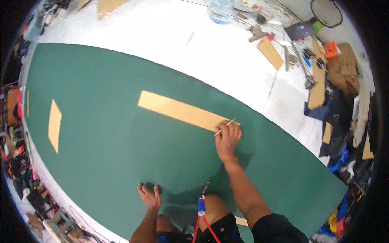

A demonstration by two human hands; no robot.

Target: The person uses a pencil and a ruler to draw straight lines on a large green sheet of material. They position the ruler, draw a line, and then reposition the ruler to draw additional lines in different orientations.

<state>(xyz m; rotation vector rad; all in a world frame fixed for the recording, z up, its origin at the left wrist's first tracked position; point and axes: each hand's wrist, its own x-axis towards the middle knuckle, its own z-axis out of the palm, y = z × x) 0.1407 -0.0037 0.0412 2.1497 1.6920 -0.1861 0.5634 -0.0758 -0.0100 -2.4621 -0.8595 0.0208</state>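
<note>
A long tan strip point(178, 109), flat like board, lies slantwise on the green sheet point(101, 133). Over its right end, my right hand point(229, 141) is closed with fingers bent, gripping a thin pale stick point(231, 122) that crosses the strip. Whether my fingertips press on the strip is hidden by the hand itself. Lower down and to the left, my left hand point(149, 197) rests on the sheet, fingers curled about a small dark rounded thing point(151, 187); its kind is unclear.
A tan slanted piece point(54, 126) and a narrow strip point(28, 103) lie at the sheet's left. Beyond, the white surface point(162, 36) holds a clear water bottle point(221, 11), a tan offcut point(270, 54) and cluttered tools. A red cord point(207, 227) with a blue end hangs before me.
</note>
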